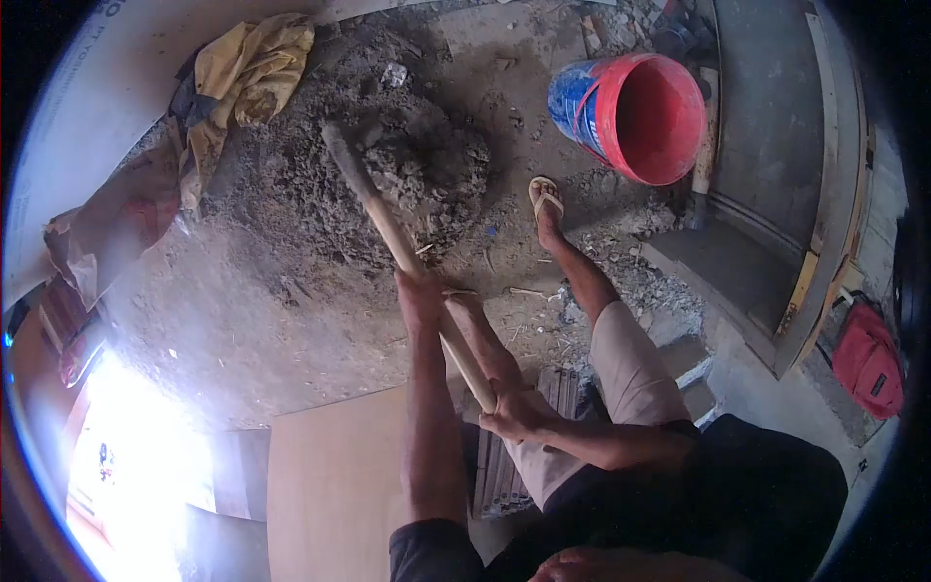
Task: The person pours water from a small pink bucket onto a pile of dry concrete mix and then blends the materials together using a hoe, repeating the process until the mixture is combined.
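Observation:
A long wooden tool handle (388, 228) runs from my hands up to a grey heap of mixed mortar (407, 165) on the floor; the tool's head is buried in the heap. My left hand (419, 291) grips the handle midway. My right hand (517, 412) grips its near end. My right foot in a sandal (546, 206) stands just right of the heap.
A red bucket (648, 116) lies tilted at the upper right, beside a door frame (824, 194). Yellow cloth and sacks (242, 73) lie at the upper left. A wooden board (335, 485) lies near my legs. A red bag (866, 359) sits at the right.

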